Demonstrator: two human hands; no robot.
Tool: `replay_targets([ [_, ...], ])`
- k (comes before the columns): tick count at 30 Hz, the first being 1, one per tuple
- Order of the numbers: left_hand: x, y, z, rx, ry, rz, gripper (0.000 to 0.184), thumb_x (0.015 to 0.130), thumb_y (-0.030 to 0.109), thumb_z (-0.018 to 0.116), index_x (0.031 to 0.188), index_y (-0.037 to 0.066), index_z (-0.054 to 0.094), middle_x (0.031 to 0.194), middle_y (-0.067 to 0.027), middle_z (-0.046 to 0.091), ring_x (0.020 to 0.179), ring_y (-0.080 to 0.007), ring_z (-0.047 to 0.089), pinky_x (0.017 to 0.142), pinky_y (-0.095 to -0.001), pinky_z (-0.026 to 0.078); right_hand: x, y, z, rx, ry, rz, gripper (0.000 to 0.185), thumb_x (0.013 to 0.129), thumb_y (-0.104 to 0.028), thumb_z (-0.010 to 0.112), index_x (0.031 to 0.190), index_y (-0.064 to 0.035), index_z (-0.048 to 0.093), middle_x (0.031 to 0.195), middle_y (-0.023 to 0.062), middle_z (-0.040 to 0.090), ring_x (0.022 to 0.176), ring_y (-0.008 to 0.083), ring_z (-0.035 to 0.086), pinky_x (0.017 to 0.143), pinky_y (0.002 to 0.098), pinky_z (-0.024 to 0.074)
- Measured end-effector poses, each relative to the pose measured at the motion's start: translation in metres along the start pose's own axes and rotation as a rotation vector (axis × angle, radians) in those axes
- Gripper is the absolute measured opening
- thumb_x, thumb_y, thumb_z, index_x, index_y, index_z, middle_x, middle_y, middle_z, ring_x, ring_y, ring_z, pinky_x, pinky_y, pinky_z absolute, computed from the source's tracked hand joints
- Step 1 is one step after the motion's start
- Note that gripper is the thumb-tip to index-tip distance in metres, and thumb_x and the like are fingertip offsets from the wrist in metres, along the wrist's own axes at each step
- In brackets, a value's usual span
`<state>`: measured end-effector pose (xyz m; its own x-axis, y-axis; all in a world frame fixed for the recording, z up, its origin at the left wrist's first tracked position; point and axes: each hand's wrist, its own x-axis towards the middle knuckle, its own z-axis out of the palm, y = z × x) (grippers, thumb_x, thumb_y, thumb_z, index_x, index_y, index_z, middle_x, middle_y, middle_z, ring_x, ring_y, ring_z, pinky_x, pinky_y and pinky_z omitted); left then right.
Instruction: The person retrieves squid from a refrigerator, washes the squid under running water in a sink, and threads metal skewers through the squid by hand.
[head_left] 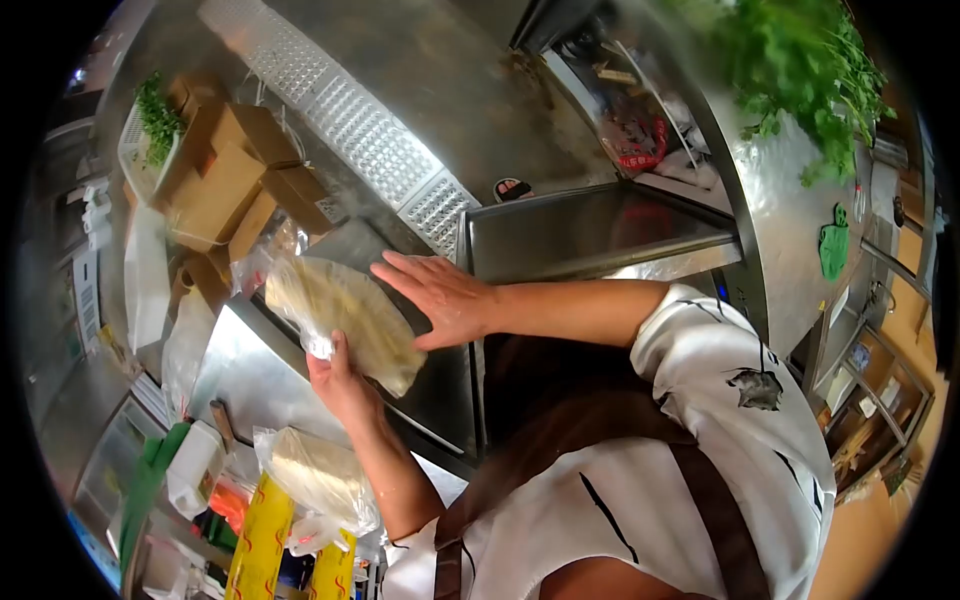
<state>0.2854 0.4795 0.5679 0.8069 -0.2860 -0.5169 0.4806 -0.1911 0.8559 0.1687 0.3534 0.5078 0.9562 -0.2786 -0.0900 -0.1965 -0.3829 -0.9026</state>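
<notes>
Plastic bag (pixel 345 305) with pale yellowish contents, head view: held up in front of the person, near the edge of the steel bench (pixel 235 360). Left hand (pixel 345 388): fingers closed, gripping the bag's lower edge. Right hand (pixel 445 298): fingers spread, open, alongside the bag's opposite edge; contact cannot be determined. Second bag (pixel 318 470), pale contents, lies near the left forearm. Cardboard boxes (pixel 228 190) stand beyond the held bag.
</notes>
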Motion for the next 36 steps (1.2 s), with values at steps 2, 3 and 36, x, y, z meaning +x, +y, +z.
replay_targets([
  [2, 0.013, -0.007, 0.012, 0.098, -0.078, -0.004, 0.022, 0.081, 0.003, 0.055, 0.102, -0.001, 0.050, 0.091, -0.0070, 0.058, 0.079, -0.0125, 0.055, 0.071, -0.0247, 0.044, 0.007, -0.006, -0.001, 0.015, 0.010, 0.068, 0.092, 0.060, -0.028, 0.071, 0.131, -0.0001, 0.019, 0.131, 0.0244, 0.024, 0.123, 0.0380, 0.024, 0.098, 0.0427, 0.0238],
  [3, 0.018, -0.013, 0.021, 0.092, -0.099, -0.018, 0.021, 0.080, 0.001, 0.054, 0.101, -0.001, 0.050, 0.089, -0.0064, 0.058, 0.077, -0.0114, 0.055, 0.069, -0.0232, 0.044, 0.012, -0.005, 0.001, 0.032, 0.023, 0.120, 0.094, 0.059, -0.029, 0.071, 0.131, 0.0001, 0.018, 0.132, 0.0255, 0.021, 0.124, 0.0397, 0.021, 0.099, 0.0433, 0.0228],
  [36, -0.018, -0.100, 0.059, 0.072, -0.299, -0.742, 0.051, 0.089, 0.043, 0.039, 0.115, 0.000, 0.046, 0.103, -0.0086, 0.053, 0.091, -0.0159, 0.050, 0.079, -0.0289, 0.040, -0.170, 0.325, -0.177, 0.629, 0.840, 1.402, 0.037, 0.079, -0.025, 0.058, 0.109, -0.0050, 0.050, 0.102, 0.0057, 0.053, 0.099, 0.0179, 0.050, 0.078, 0.0313, 0.0426],
])
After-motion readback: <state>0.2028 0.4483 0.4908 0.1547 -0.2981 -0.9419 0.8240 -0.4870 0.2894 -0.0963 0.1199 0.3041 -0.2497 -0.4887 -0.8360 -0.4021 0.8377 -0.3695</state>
